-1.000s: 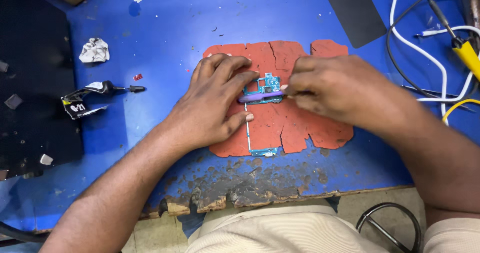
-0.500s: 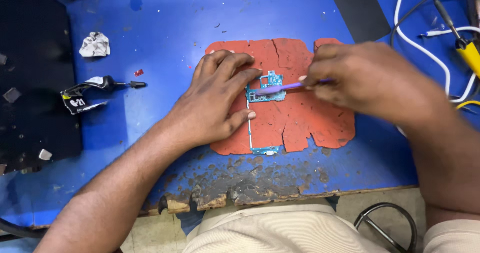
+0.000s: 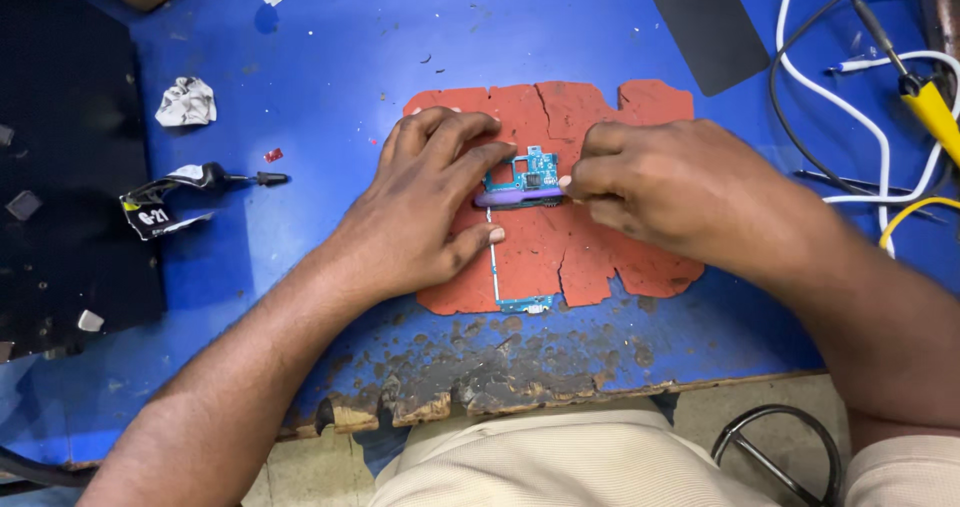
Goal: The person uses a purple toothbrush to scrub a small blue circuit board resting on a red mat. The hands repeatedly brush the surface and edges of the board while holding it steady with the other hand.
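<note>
Your left hand (image 3: 425,212) pins the circuit board (image 3: 522,175) on the red mat (image 3: 600,257); your right hand (image 3: 680,192) grips a purple tool (image 3: 518,198) across it.

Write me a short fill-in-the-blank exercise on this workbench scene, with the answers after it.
1. The circuit board lies on a cracked mat whose colour is ____.
2. The right hand holds a thin tool whose colour is ____.
3. The left hand presses on the board, and the table under the mat is ____.
4. The crumpled paper lies to the ____ of the mat.

Answers: red; purple; blue; left
</note>
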